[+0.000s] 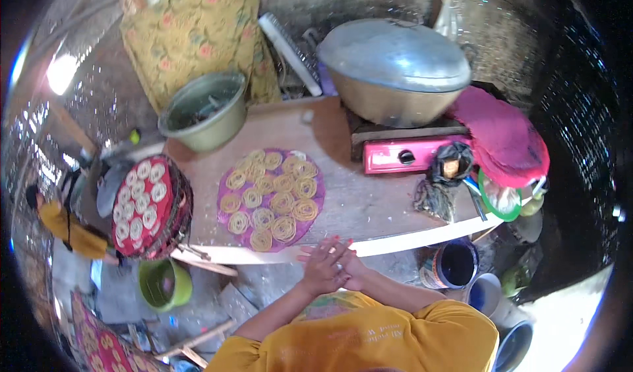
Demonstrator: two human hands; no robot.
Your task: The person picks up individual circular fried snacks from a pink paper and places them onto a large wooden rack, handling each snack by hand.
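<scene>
My left hand (322, 271) and my right hand (357, 272) are pressed together just in front of the table edge. The left lies over the right, fingers stretched out, and hides part of it. Some of the right's straight fingertips seem to poke out beyond the left. I see nothing held in either. Closest to them on the table is a purple round mat (226, 189) bearing several coiled rings of pale yellow noodle-like strands (283, 228).
A large lidded metal pot (395, 62) stands on a pink gas stove (419, 154). Pink round sheets (501, 135) lie right of it. A green basin (204, 118) is behind the mat. Left, white coils top a red stack (142, 204); a person in yellow (66, 230) is beyond.
</scene>
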